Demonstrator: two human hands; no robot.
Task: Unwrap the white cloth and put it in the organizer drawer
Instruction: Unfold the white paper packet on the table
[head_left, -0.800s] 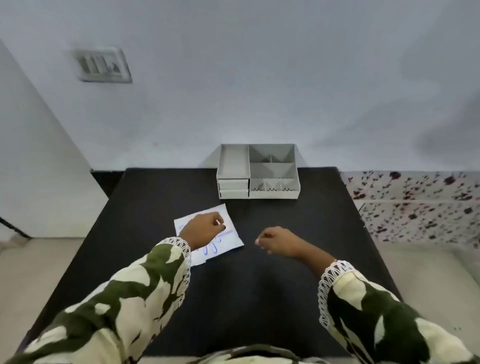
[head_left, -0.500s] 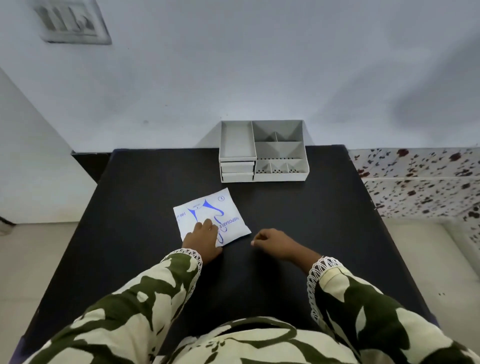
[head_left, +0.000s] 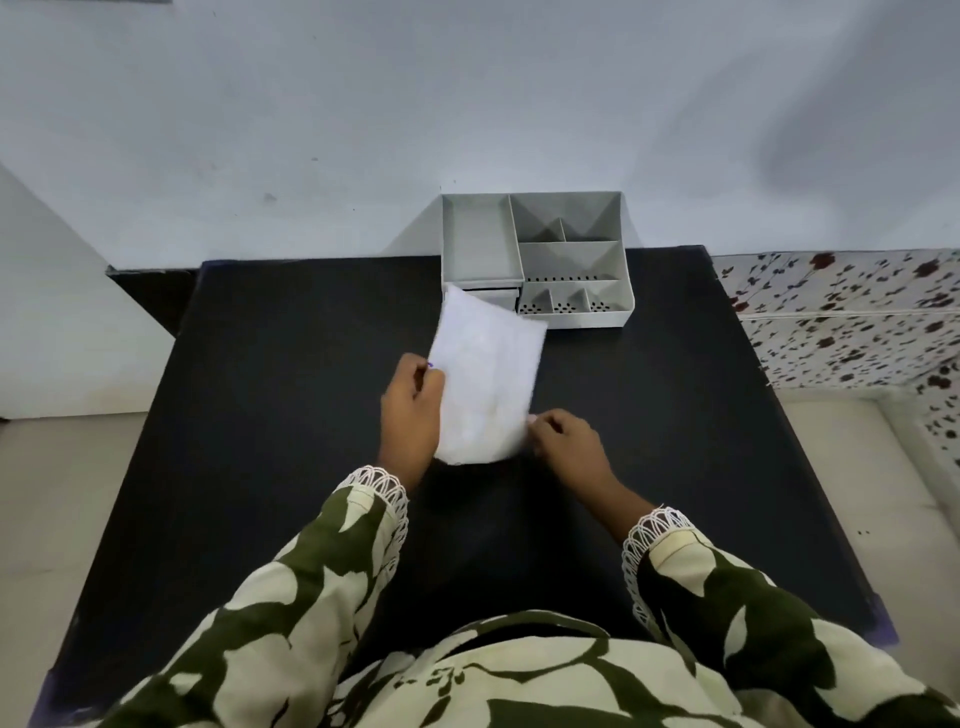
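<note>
A flat white packet (head_left: 485, 382) that wraps the cloth is raised off the black table (head_left: 260, 415), its plain back turned toward me and blurred. My left hand (head_left: 413, 415) grips its left edge. My right hand (head_left: 563, 441) pinches its lower right corner. The cloth itself is hidden inside. The grey organizer (head_left: 540, 254) stands at the table's far edge against the wall, with open top compartments and two small drawers (head_left: 501, 299) at its front left, both pushed in and partly hidden by the packet.
A pale wall rises right behind the organizer. A surface with a dark floral print (head_left: 841, 312) adjoins the table on the right. Light floor (head_left: 52, 493) shows on the left side of the table.
The packet lay flat on the table with blue print up under my left hand. Now both hands hold it lifted and turned over, nearer the organizer. My right hand moved in to its corner.
</note>
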